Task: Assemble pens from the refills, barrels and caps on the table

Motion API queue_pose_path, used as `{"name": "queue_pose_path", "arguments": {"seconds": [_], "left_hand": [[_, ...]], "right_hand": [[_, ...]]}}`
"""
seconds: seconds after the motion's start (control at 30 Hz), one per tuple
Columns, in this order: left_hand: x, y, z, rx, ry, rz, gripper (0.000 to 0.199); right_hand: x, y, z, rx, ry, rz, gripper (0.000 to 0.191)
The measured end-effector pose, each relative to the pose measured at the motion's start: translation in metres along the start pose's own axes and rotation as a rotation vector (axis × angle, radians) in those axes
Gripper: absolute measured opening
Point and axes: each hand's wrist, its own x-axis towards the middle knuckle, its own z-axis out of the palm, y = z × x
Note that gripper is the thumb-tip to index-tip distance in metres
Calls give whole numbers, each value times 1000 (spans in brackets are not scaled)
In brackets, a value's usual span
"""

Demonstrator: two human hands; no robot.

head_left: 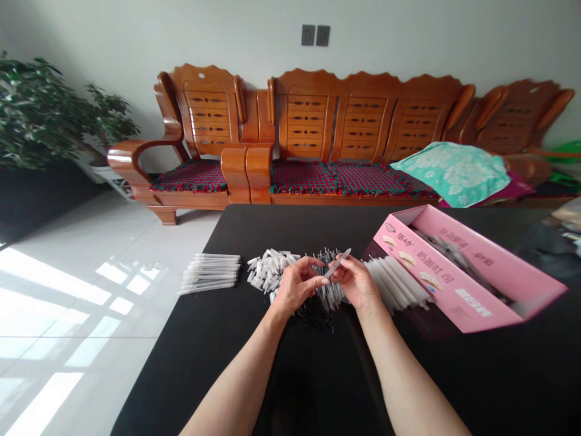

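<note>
Over the middle of the black table, my left hand (295, 287) and my right hand (359, 284) meet at a translucent whitish pen barrel (338, 263), tilted up to the right. My left fingers pinch its lower end, and my right thumb and fingers grip it farther along. Beneath my hands lie thin dark-tipped pen refills (330, 295) and a heap of small black parts (314, 316). White pen caps (269, 270) are piled beyond my left hand. Beside my right hand lies a row of whitish barrels (396, 283). Several white pens (212, 272) lie lined up at the left.
A pink open box (454, 275) with printed sides stands at the right of the black table (218, 369), dark items inside. Behind are wooden sofas (358, 115) with a turquoise cloth (458, 172). Potted plants (49, 115) stand at the left.
</note>
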Motion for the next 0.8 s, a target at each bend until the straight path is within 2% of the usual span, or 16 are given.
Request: {"name": "queue_pose_path", "arguments": {"seconds": [0.07,0.2,0.3,0.5,0.57,0.67,0.73,0.8], "left_hand": [[2,2,-7,29,76,5,42],[6,1,-25,67,325,29,36],[7,-3,-35,158,378,33,28],[4,1,-39,548,263,85,13],[4,3,-37,667,210,121,9],[3,1,-35,816,86,130,14],[2,-2,-34,932,9,108,19],[1,-4,-32,1028,-47,94,21]], "right_hand": [[2,-2,-4,26,18,-24,11],[6,-6,-12,43,17,-76,12],[7,-7,-14,29,9,-88,15],[5,-8,-12,28,46,-70,24],[4,-9,-10,38,52,-75,32],[2,-11,-9,34,28,-87,50],[1,-12,-8,21,-10,-77,49],[0,-12,-8,16,-40,-66,36]]}}
